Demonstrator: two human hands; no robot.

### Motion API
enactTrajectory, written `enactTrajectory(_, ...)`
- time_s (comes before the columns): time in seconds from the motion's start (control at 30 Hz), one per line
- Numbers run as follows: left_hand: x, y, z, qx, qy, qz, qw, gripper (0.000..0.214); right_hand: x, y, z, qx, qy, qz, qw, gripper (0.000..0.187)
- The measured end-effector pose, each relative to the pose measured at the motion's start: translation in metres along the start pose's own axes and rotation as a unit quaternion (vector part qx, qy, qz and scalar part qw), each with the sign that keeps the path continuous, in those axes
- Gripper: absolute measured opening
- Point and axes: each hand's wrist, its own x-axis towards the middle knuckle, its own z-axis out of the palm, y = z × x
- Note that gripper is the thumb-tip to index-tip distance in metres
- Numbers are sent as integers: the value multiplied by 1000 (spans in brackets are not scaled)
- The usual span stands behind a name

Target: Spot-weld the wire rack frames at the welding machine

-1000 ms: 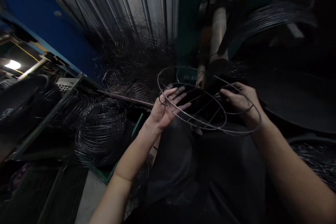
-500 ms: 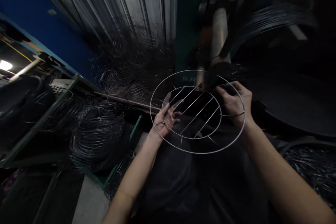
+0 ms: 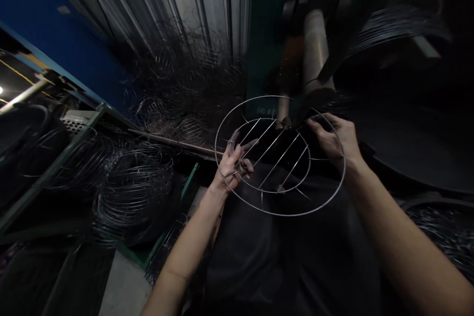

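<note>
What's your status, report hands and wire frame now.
Left hand gripping round wire frame, left rim. Right hand gripping right rim. Frame tilted before machine roller; nothing between.

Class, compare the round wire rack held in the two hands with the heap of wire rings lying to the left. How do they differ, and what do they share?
The wire rack is a single piece, lifted and tilted between the left hand and right hand; the wire rings lie stacked in a heap. The wire rack has straight cross bars inside an inner ring; the wire rings look like bare hoops. The wire rack catches light; the wire rings look darker. Both are round, thin metal wire.

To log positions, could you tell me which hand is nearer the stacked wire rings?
Left hand, on the wire rack's side facing the stacked wire rings; right hand grips the far side.
</note>
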Motion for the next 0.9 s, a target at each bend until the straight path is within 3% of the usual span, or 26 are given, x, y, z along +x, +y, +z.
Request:
enactTrajectory(0.3, -4, 8, 11, 44, 4, -16, 999, 67, -8, -21, 0, 13, 10, 39, 999, 8)
enactTrajectory(0.43, -3, 8, 10, 21, -28, 1, 999, 58, -4, -15, -1, 1, 1, 12, 1000, 10)
enactTrajectory(0.73, -1, 16, 20, -22, 7, -19, 1000, 65, 2, -12, 0, -4, 6, 3, 1000, 12)
enactTrajectory(0.9, 5, 11, 11, 1, -34, 5, 999, 70, 5, 2, -1, -2, 6, -11, 1000, 17)
